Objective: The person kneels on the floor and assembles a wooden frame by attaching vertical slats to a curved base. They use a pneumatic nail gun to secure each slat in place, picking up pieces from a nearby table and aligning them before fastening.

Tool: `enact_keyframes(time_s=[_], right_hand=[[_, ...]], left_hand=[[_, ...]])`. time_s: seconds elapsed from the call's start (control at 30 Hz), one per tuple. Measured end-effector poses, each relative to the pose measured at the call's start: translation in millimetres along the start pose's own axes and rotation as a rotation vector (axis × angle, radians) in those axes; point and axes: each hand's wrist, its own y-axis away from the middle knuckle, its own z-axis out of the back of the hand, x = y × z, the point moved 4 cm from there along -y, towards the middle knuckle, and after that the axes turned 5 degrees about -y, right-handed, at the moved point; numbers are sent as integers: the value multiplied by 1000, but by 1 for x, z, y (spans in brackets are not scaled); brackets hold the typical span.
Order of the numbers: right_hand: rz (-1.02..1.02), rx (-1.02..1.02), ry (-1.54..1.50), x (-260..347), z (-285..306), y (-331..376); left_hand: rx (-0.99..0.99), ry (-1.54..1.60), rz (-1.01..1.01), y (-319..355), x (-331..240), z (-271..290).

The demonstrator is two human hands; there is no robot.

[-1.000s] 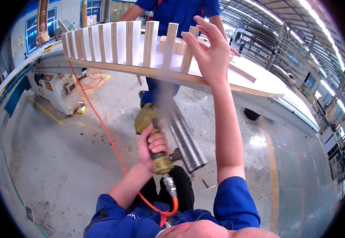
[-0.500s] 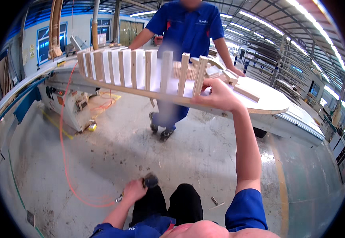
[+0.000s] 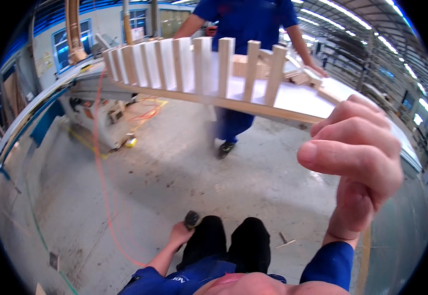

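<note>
My right hand [image 3: 361, 152] is raised close up at the right, its fingers curled and nothing visible in them. It stands apart from the wooden slats [image 3: 275, 73] and overlaps the view of the board's right part. Down by my left knee, my left hand [image 3: 178, 233] is wrapped round a dark hand tool [image 3: 191, 219], whose exact kind I cannot make out. Several upright slats, pale wood with some white faces, line the near edge of a curved flat board [image 3: 214, 102] with a white top.
Across the board stands a person in blue [image 3: 251, 22], one hand [image 3: 320, 71] by its far edge. Loose wood blocks [image 3: 246, 68] lie on top. An orange hose [image 3: 103, 196] runs down to the floor on the left. A small T-shaped piece [image 3: 285, 241] lies right of my knees.
My right hand has left the foot of the rightmost slat and come up, nearer and to the right, with its fingers curled. My left hand still holds the tool low down.
</note>
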Motion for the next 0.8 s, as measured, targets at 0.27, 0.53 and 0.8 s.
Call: enact_keyframes(time_s=[0.27,0.53,0.8], right_hand=[[-434,131,731,-89,-13,81],[-541,66,769,-115,-37,108],[-481,-25,824,-120,-45,115]], left_hand=[[199,62,305,-6,117,-87],[360,-177,338,38,193,-154],[367,-381,263,68,224,-169]])
